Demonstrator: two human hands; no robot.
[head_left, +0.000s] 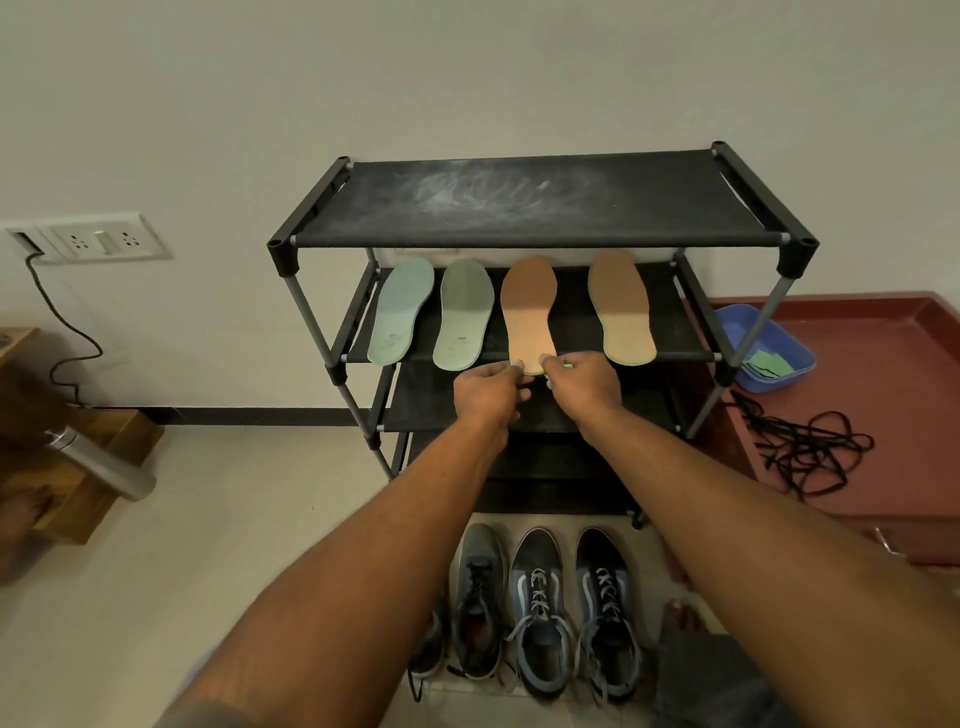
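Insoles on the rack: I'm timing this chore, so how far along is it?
Done: the left green insole, the second green insole and the tan insole lie on the shelf. In hand: left hand and right hand pinch the heel of the orange insole. Left: probably just releasing it.

Rack (540, 240), one. Insoles, four: two green insoles (464, 312) and two tan insoles (529, 312). Shoes, four: one grey shoe (479, 597) in full, two blue shoes (537, 613), and a fourth shoe (428, 649) mostly hidden at the left. Hands, two: left hand (485, 387), right hand (584, 382). Basin (748, 322), one. Socket plate (104, 240), one. Tangle of black laces (810, 452), one; the number of laces cannot be told.
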